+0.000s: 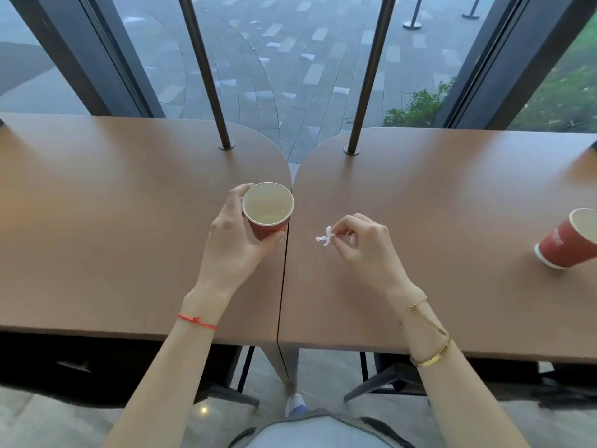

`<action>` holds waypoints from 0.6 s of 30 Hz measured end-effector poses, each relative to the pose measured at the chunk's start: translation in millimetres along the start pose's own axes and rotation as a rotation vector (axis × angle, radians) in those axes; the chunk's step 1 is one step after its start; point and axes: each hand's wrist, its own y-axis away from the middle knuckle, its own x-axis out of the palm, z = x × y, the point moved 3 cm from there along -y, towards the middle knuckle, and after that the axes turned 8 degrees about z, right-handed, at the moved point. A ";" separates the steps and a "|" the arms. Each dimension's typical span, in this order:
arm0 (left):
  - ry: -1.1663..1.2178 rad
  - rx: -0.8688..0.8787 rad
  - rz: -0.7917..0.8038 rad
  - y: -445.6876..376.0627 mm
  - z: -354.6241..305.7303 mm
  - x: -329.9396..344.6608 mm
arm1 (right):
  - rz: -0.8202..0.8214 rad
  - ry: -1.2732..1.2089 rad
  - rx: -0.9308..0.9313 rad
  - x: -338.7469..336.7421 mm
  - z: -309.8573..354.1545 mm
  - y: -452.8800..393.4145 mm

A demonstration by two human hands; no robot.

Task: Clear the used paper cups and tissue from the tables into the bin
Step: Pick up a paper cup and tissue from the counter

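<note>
Both forearms are reaching out over two brown tables [113, 221] butted edge to edge: the left hand [234, 247] is gripping a red paper cup [267, 210] above the seam, its pale inside showing only a faint residue at the bottom, while the right hand [361, 245] is pinching a small crumpled white tissue [324, 238] just over the right table. Another red cup [568, 242] is sitting tilted near the right edge, its rim cut off by the frame. Two dark poles [206, 72] are rising through the tabletops before the window.
</note>
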 end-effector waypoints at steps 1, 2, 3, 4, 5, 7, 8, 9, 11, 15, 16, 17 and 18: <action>0.008 0.012 0.017 4.3 -3.1 1.8 | -0.023 0.006 0.013 -5.0 -1.8 9.8; 0.021 0.023 0.033 8.6 -6.3 4.2 | -0.045 0.014 0.027 -9.8 -4.1 20.1; 0.035 0.034 0.050 13.0 -9.3 7.4 | -0.067 0.025 0.044 -14.6 -6.9 31.1; 0.042 0.050 0.068 17.5 -12.7 11.2 | -0.087 0.035 0.063 -19.7 -9.9 42.8; 0.043 0.069 0.086 21.9 -16.7 15.1 | -0.108 0.046 0.084 -25.1 -12.5 54.6; 0.040 0.114 0.140 30.5 -27.3 24.7 | -0.146 0.079 0.130 -36.8 -16.6 79.0; 0.039 0.137 0.176 34.8 -33.7 30.6 | -0.165 0.092 0.154 -43.0 -18.4 91.6; 0.042 0.158 0.211 39.6 -40.6 37.1 | -0.184 0.100 0.178 -49.0 -19.8 104.9; 0.059 0.184 0.268 50.2 -56.2 50.9 | -0.221 0.105 0.220 -61.2 -22.5 133.1; 0.090 0.254 0.352 74.6 -91.1 80.3 | -0.312 0.128 0.299 -85.4 -30.0 194.2; 0.096 0.280 0.371 81.5 -100.8 87.9 | -0.337 0.132 0.322 -91.3 -32.5 211.5; 0.103 0.301 0.395 89.3 -110.6 95.9 | -0.360 0.134 0.349 -97.1 -35.4 229.8; 0.110 0.316 0.421 97.4 -120.5 104.6 | -0.383 0.135 0.375 -102.8 -38.3 248.9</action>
